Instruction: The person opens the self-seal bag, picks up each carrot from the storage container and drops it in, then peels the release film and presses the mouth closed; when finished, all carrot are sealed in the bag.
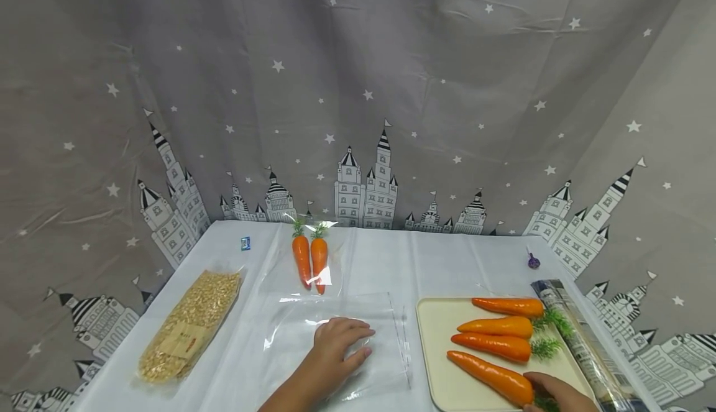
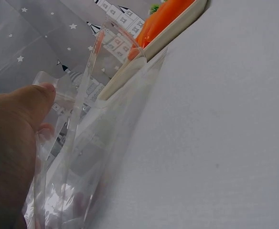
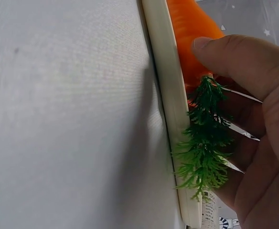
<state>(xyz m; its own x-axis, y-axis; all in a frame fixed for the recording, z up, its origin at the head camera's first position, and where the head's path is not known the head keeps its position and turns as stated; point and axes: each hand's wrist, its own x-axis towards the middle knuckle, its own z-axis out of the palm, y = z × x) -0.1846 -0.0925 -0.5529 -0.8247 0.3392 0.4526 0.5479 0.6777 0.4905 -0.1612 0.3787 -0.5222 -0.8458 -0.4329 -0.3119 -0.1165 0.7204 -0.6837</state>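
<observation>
The grain bag lies at the far left, then the two bagged carrots, stood off toward the curtain with their tips toward the person. Just nearer than these the clear plastic is spread on the table, and the left hand rests on it, thumb and fingers apart and pointing right; whether any film is caught between them I cannot tell. To its right, past a strip of bare cloth, is the tray, and in it the front carrot, nearest the person of four. It lies to the right of the left hand and directly at the right hand, which is much the nearer. Its long axis runs aslant: slim tip left and away, toward the plastic's side, thick end right and toward the person. The right hand holds that thick end, thumb on one side and fingers on the other; whether the carrot is raised off the tray is unclear. The carrot is glossy orange, smooth and tapering, with a feathery tuft, dark green at the base and brighter at the ends.
</observation>
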